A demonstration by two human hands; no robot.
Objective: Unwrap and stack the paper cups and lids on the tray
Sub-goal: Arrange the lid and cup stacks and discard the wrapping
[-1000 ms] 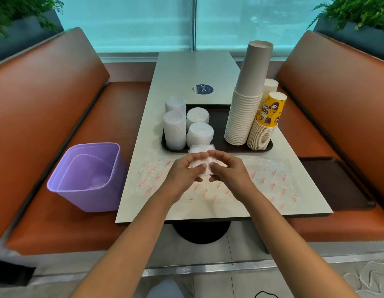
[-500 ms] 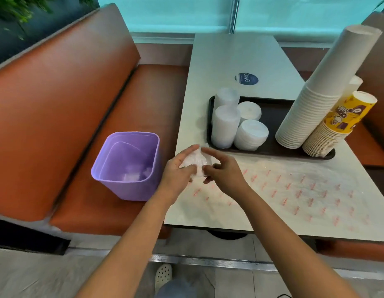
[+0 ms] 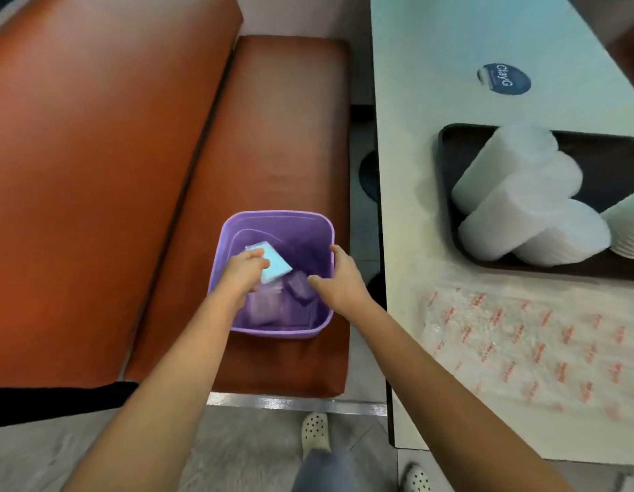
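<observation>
Now both hands are over the purple bin (image 3: 234, 221), which stands on the orange bench seat (image 3: 283, 136) near its front edge; half a second earlier they worked a crumpled white wrapper together above the table's left edge. The view has swung left and down, so the cup stacks seen earlier are mostly out of frame; only a sliver of stacked cup rims (image 3: 627, 239) shows at the right edge.

The left hand (image 3: 244, 271) is inside the bin, fingers curled around a pale, flat piece of wrapper (image 3: 274, 262). The right hand (image 3: 338, 278) hovers at the bin's right rim, fingers loosely spread and holding nothing. Blurred wrapping lies on the bin floor.

The dark tray (image 3: 450, 136) sits on the table (image 3: 432, 65) near its left edge. White lid stacks (image 3: 514, 193) occupy the tray's left end, as before. Clear plastic sheeting (image 3: 521, 349) with repeated red print, too blurred to read, lies flat on the table at the tray's near side.

A round blue sticker (image 3: 504, 79) beyond the tray reads "ClayG", seen inverted.
</observation>
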